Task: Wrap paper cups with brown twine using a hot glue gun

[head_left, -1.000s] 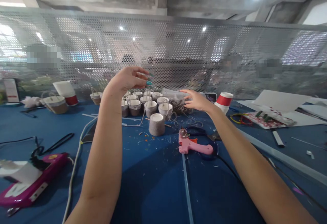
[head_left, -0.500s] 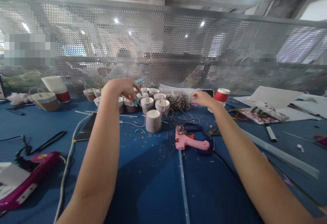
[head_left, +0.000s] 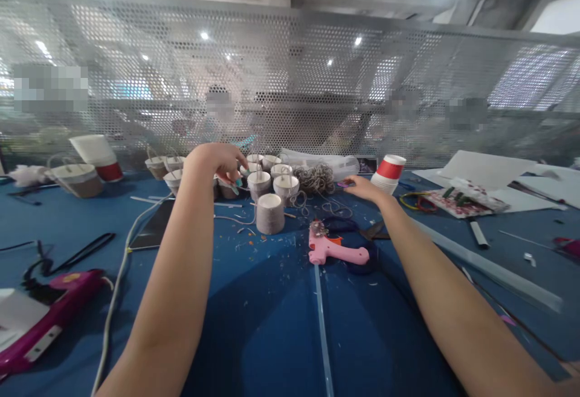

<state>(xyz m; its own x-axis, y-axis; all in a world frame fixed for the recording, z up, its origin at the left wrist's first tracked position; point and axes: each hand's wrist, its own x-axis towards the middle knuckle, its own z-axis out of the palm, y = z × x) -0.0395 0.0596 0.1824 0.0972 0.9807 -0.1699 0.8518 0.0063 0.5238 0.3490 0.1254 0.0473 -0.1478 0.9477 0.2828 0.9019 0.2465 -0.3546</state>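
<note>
Partly, our left hand [head_left: 222, 164] hides what it is doing: it arches down over the wrapped mini buckets [head_left: 286, 190], its fingertips among those at the cluster's left, and we cannot tell whether it grips one. The buckets stand close together with thin looped handles; our wrist and forearm cover several at the left. Just in front of them, a grey-wrapped cup [head_left: 270, 216] seems to stand upside down on the blue tabletop [head_left: 272, 336].

Our right hand [head_left: 362, 188] reaches low, its bent fingertips by a purple scrap [head_left: 343, 184], right of the tangled twine [head_left: 317, 178]; whether it pinches the scrap is too small for us to make out. Behind it rises a stack of red-and-white paper cups [head_left: 390, 170].

Nearer us, a pink glue gun [head_left: 339, 253] covers part of the dark-handled scissors [head_left: 374, 231]. Its clear glue stick [head_left: 322, 324] runs out of view below, and the left edge cuts off a magenta power strip [head_left: 67, 300]. Beyond the perforated screen [head_left: 290, 77], shapes blur.
</note>
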